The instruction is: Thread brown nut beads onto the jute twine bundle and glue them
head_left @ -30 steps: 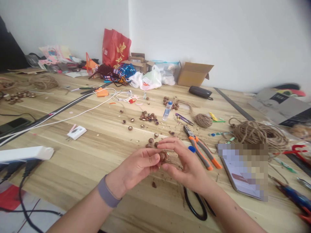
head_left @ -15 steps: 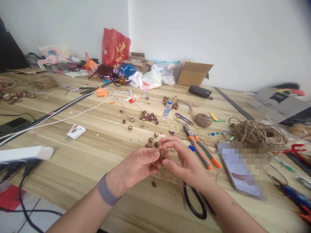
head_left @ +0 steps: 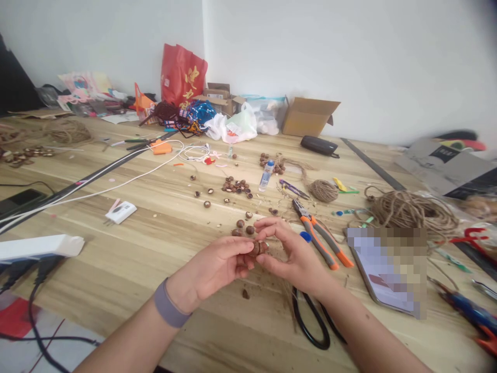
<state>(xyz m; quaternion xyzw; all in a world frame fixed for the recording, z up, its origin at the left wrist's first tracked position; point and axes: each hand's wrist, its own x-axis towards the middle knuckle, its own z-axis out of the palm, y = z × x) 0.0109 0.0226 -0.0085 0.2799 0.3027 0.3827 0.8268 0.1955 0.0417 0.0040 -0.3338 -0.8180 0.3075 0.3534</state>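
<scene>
Between the fingertips of both hands is a brown nut shell, round and apparently split. My left hand pinches it between thumb and fingers; a purple-grey band circles that wrist. From the other side, my right hand closes on it with the thumb below and fingers curved above. The fingers partly hide the shell. Just beyond lie a few whole-looking brown nuts. Farther off is a heap of shells, some showing pale insides. One shell fragment rests nearer to me, below the hands.
Orange-grey pliers, black-handled scissors and a phone lie at right. Twine is coiled and balled beyond. A small glue bottle stands ahead. White cables and a plug adapter are left.
The shell has turned slightly between my fingertips, so a seam or gap shows more. Both hands stay in nearly the same place; the view has shifted a little.
</scene>
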